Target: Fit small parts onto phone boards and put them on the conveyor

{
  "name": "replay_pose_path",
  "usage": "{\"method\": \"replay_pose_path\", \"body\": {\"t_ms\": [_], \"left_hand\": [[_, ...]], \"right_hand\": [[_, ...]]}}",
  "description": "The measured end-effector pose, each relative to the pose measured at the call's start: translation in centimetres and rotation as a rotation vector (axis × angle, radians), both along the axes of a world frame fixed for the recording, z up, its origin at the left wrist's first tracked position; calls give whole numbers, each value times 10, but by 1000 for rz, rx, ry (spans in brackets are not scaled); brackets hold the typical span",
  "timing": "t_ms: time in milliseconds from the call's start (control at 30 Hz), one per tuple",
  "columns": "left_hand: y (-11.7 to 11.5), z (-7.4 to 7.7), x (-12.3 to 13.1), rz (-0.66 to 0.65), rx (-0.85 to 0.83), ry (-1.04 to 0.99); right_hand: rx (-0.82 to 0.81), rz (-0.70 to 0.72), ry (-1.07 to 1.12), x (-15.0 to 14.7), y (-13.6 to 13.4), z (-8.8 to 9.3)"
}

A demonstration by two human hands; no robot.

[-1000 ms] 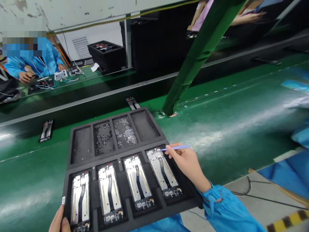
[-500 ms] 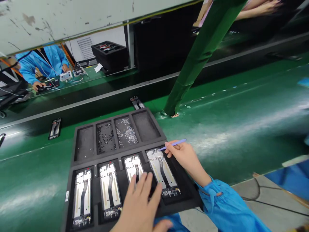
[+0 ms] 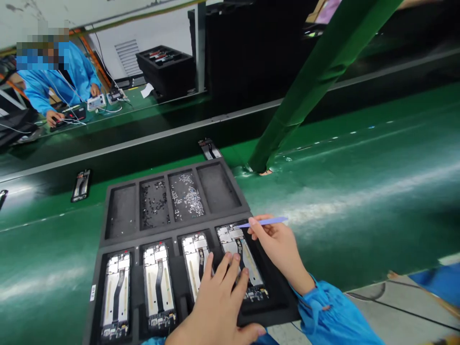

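A black foam tray (image 3: 122, 242) lies on the green bench in front of me. Its near row holds several opened phone frames, and two far pockets hold small screws (image 3: 187, 196). My right hand (image 3: 278, 249) pinches a thin lilac pry tool (image 3: 264, 222), whose tip touches the top of the rightmost phone frame (image 3: 237, 247). My left hand (image 3: 219, 302) lies flat with fingers spread over the lower part of that frame and its neighbour (image 3: 194, 263).
A slanted green post (image 3: 312, 81) meets the bench behind the tray. Loose phone frames (image 3: 81, 185) lie on the black conveyor strip (image 3: 143, 158). Stacked black trays (image 3: 165, 67) stand beyond it. A person in a blue coat (image 3: 57, 81) works at the far left.
My left hand left the tray's near left corner and came across onto the two right phone frames, fingers spread. The right hand with the pry tool stayed at the rightmost frame.
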State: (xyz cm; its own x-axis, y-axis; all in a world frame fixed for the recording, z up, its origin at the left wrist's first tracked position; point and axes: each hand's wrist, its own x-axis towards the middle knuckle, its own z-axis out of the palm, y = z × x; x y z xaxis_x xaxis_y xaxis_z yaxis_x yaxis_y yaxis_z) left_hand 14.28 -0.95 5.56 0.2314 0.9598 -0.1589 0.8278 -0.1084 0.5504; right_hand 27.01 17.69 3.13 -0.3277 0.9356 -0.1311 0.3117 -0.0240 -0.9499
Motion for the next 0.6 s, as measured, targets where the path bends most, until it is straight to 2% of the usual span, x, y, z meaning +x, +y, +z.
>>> {"method": "replay_pose_path", "body": {"t_ms": [200,300,367,433,533,600], "left_hand": [[2,2,0,8,-8,5],[2,5,0,2,-15,22],[2,1,0,-1,6,39],[1,-12,1,-7,107,89],[-2,-36,4,-6,439,260],[-3,-45,6,59,604,355]], "right_hand": [[81,68,-105,3,-6,6],[67,72,-113,3,-5,5],[36,67,-84,2,-2,1],[10,58,-40,-1,1,-3],[17,63,15,-5,4,-1],[52,89,40,-6,7,5]]}}
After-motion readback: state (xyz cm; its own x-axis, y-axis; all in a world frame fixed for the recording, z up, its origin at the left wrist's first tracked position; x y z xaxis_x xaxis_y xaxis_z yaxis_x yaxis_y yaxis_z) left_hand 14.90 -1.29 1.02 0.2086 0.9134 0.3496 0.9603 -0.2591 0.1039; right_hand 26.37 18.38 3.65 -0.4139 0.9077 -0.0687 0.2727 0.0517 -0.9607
